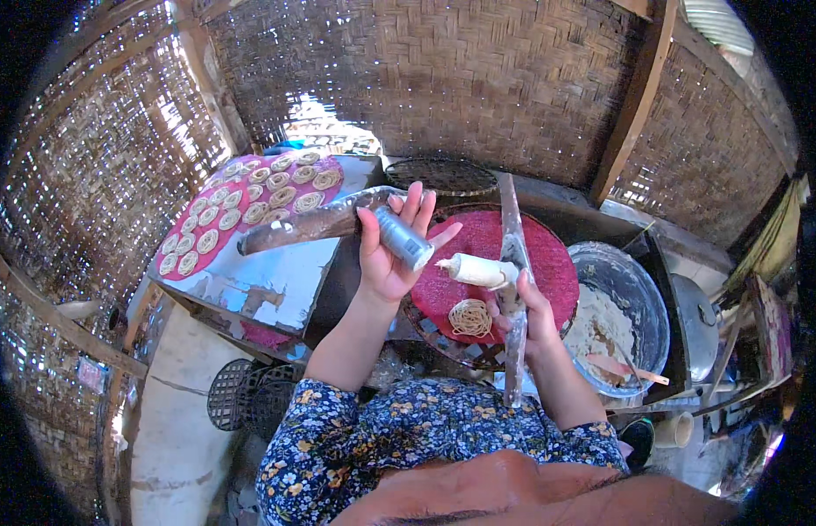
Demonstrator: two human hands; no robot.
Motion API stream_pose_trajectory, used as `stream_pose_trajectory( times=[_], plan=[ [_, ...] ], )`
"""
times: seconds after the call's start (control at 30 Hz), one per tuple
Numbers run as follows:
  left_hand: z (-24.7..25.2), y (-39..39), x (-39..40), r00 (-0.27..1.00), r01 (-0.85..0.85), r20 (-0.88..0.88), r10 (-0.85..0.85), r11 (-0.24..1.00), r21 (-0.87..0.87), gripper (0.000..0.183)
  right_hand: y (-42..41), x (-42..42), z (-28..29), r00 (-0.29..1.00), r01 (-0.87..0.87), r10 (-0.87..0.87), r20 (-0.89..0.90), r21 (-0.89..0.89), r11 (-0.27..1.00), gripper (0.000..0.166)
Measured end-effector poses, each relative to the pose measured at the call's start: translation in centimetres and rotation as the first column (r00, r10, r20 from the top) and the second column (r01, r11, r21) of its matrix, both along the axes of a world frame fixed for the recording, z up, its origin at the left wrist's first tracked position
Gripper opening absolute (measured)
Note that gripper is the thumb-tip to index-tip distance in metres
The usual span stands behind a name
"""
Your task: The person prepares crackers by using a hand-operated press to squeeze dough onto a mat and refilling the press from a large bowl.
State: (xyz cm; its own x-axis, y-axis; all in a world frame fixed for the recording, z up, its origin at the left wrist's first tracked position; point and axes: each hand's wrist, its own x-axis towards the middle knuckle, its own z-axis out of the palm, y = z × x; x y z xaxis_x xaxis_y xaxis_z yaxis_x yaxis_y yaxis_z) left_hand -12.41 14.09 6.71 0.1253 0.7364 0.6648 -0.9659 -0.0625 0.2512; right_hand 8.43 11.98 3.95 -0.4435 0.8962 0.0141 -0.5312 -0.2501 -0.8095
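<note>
My left hand (393, 263) supports a metal cylinder (403, 237) on its palm, fingers partly spread; a dark wooden bar (303, 227) joins the cylinder and reaches out to the left. My right hand (536, 312) grips a wooden crossbar (513, 250) with a pale, dough-coated plunger (480, 271) pointing left towards the cylinder. The plunger and cylinder are apart. Below them, a coil of noodle strands (471, 318) lies on a red cloth sheet (441, 296) over a round woven tray. The back of the right hand hides part of its grip.
At the left, several noodle coils (209, 241) lie on pink-red sheets on a table (276, 276). A metal basin (654, 309) of pale dough or flour stands right, beside a metal lid (697, 329). An empty round woven tray (441, 176) sits by the woven bamboo wall (447, 79).
</note>
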Motion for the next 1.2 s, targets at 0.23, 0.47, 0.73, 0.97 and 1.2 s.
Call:
stream_pose_trajectory(
  times=[0.23,0.47,0.73,0.97,1.2],
  plan=[
    [-1.1,0.0,-1.7,0.894,-0.362,-0.294,0.338,0.932,-0.028,0.037,-0.2,0.9,1.1,0.996,0.06,-0.062,0.065,0.032,0.998,0.053],
    [-2.4,-2.6,-2.0,0.176,-0.569,-0.759,0.626,0.694,0.44,0.045,-0.5,2.6,4.8,0.963,0.098,-0.179,0.2,0.358,0.929,0.082],
    [-2.4,-2.6,-1.2,-0.141,-0.464,-0.78,0.61,0.655,0.596,0.056,-0.9,0.7,7.5,0.619,-0.312,-0.653,0.437,0.899,0.307,0.097],
    [-1.2,-3.5,-0.5,-0.403,-0.248,-0.506,0.763,0.442,0.862,0.051,-2.5,0.2,6.7,0.576,-0.475,-0.698,0.425,0.869,0.137,0.088],
    [-3.5,-1.5,0.3,-0.291,-0.421,-0.627,0.723,0.491,0.762,0.051,-0.3,-0.3,6.1,0.545,-0.468,-0.595,0.591,0.803,0.369,0.106]
  ],
)
